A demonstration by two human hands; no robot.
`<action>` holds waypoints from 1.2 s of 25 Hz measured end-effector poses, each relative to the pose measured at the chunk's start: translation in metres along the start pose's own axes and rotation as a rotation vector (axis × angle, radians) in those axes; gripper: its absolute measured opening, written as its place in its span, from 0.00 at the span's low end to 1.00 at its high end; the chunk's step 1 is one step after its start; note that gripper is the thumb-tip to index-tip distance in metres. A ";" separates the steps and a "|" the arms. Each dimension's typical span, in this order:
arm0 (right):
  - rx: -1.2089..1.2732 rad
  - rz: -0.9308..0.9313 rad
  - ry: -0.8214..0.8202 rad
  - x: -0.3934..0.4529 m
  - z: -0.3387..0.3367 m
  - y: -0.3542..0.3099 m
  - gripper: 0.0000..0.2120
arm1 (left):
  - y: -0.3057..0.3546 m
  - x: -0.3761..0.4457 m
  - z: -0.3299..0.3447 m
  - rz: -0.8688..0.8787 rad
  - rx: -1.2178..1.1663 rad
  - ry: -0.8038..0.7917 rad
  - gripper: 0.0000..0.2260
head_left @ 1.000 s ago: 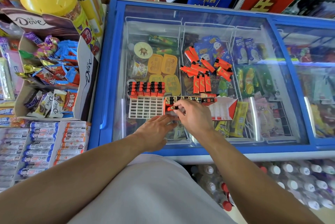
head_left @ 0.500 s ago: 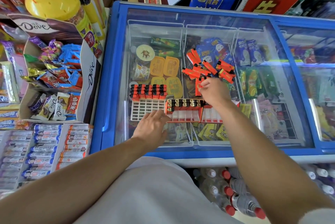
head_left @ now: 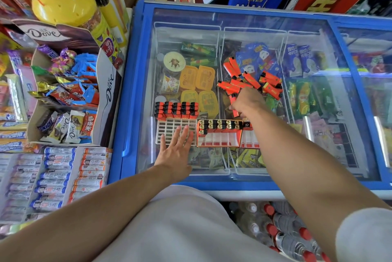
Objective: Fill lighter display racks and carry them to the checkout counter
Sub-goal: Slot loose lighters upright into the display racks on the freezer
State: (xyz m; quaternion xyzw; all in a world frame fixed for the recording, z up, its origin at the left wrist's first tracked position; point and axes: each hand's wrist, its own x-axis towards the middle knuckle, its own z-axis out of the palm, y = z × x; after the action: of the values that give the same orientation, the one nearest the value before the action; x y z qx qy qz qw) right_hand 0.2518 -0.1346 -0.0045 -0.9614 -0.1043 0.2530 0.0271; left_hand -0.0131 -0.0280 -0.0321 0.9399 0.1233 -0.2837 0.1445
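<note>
Reaching away from the red rack, the right hand now sits at the near edge of the loose lighters piled on the freezer lid, where a second ago it was slotting one into the rack. Its fingers curl down over an orange lighter; whether they have pinched it cannot be told. Meanwhile the left hand has slid left and lies spread flat, fingertips on the white rack, which is part filled along its far rows. Both racks stand side by side, touching, near the lid's front. On glass so smooth, a hurried grab could scatter the heap, and a nudge from the right forearm crossing the red rack could shift it or tip its standing lighters.
</note>
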 end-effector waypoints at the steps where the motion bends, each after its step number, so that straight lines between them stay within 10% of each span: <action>1: -0.003 -0.001 0.003 0.000 0.003 -0.001 0.13 | 0.000 0.001 -0.001 0.001 0.012 -0.022 0.48; 11: 0.252 -0.505 -0.065 -0.125 -0.041 0.013 0.11 | 0.002 0.002 -0.001 -0.036 -0.006 -0.061 0.48; 30: 0.288 -0.604 0.236 -0.136 0.048 0.015 0.05 | 0.004 -0.002 -0.001 -0.047 0.007 -0.082 0.48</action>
State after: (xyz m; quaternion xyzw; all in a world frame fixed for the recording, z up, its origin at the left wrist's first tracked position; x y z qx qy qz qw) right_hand 0.1154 -0.1780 0.0176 -0.8962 -0.3433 0.1330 0.2476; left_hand -0.0133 -0.0314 -0.0294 0.9249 0.1384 -0.3256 0.1394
